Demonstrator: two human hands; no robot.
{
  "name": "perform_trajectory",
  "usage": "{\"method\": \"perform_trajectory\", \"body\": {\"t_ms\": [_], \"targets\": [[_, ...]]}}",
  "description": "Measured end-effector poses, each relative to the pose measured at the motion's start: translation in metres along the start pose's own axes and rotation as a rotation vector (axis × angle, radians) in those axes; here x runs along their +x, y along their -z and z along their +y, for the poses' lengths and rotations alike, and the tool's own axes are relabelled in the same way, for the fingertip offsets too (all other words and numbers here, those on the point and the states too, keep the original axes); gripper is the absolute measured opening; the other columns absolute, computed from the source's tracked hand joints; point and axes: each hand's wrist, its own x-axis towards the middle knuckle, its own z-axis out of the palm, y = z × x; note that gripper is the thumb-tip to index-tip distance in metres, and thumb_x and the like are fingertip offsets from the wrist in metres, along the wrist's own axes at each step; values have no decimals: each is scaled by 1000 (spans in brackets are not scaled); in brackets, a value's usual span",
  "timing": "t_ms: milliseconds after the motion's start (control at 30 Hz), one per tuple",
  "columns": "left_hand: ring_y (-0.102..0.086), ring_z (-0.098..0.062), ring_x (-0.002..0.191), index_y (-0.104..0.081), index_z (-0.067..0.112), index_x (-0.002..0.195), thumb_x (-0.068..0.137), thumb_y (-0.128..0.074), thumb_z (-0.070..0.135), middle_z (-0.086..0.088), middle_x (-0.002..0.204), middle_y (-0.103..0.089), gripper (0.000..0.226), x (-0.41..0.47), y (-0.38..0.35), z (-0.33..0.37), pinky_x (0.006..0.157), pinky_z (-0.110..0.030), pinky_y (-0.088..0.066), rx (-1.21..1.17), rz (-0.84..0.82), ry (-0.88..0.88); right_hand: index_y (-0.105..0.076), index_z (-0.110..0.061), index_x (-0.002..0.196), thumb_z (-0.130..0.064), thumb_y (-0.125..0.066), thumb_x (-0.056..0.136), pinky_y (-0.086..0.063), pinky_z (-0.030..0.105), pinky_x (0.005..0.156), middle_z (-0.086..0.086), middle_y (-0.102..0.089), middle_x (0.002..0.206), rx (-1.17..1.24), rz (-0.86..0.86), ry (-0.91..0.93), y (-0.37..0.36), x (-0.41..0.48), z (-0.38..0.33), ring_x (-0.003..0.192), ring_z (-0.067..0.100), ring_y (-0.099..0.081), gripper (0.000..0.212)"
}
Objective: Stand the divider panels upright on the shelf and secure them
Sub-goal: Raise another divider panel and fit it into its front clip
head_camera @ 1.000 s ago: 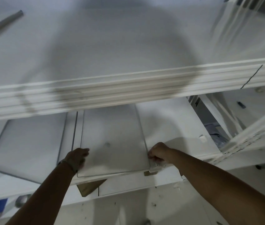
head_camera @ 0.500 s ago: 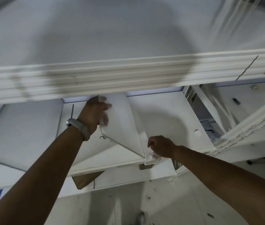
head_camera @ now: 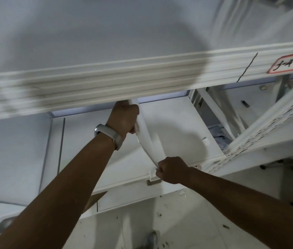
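A white divider panel stands almost upright on the white shelf, seen nearly edge-on. My left hand grips its upper edge, just under the front lip of the shelf above. My right hand is closed on the panel's lower front corner, where a small white clip sits on the shelf's front edge. A second panel lies flat on the shelf to the left.
The upper shelf overhangs the work area, with a red-bordered label at its right. A perforated upright post slants at right. A small white tab sits on the shelf. The speckled floor lies below.
The panel has swung up from lying flat to nearly upright. My left hand rose with its top edge; my right hand stayed at the front corner.
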Motion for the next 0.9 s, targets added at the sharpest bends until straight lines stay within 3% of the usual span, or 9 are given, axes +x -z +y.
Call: {"method": "perform_trajectory", "body": {"t_ms": [67,200,300,467,700,767,900], "targets": [[-46,-28,53,-52,7,85,83,-46,0,-15,65,-44,9,-1,-7,0,53,-34,-43,13,-30,-14,-65,-15,86,-41,-43,90,-39,29,71,7,-70,87,43,-10,-29,-8,-3,-3,85,29,-65,34],[-48,-25,39,-51,6,82,79,-47,4,-15,62,-44,5,0,-16,5,44,-26,-40,41,-51,-28,-65,-15,87,-36,-45,92,-33,25,68,-9,-49,59,97,11,-33,-15,-8,-7,87,25,-65,30],[-45,-9,24,-47,5,75,84,-46,2,-12,55,-44,9,1,-23,9,37,-21,-38,90,-60,-41,-65,-10,93,-35,-45,94,-35,28,69,5,-68,83,104,66,-29,-17,-6,-6,88,31,-64,31],[-46,-9,22,-45,9,66,85,-45,5,0,29,-46,19,7,-31,13,38,-19,-41,86,-80,-15,-63,-7,97,-33,-44,95,-40,30,74,14,-68,98,113,46,-46,-14,-4,-6,92,34,-63,33],[-53,-20,31,-48,9,80,81,-45,10,-14,61,-49,3,10,-45,19,51,-28,-46,92,-120,-10,-64,-1,96,-32,-42,98,-48,35,81,19,-68,98,151,24,-87,-12,-3,-5,93,36,-64,38],[-54,-22,32,-49,8,80,80,-44,9,-16,61,-51,5,12,-48,18,51,-30,-47,102,-136,-7,-65,-1,98,-32,-42,98,-49,36,82,19,-68,101,144,13,-94,-10,-2,-5,95,36,-64,39],[-53,-19,28,-51,6,81,81,-45,10,-13,49,-53,8,16,-49,19,39,-20,-43,124,-135,1,-64,-2,100,-34,-42,98,-48,35,82,19,-67,102,139,-6,-96,-7,-1,-5,96,37,-64,39]]}}
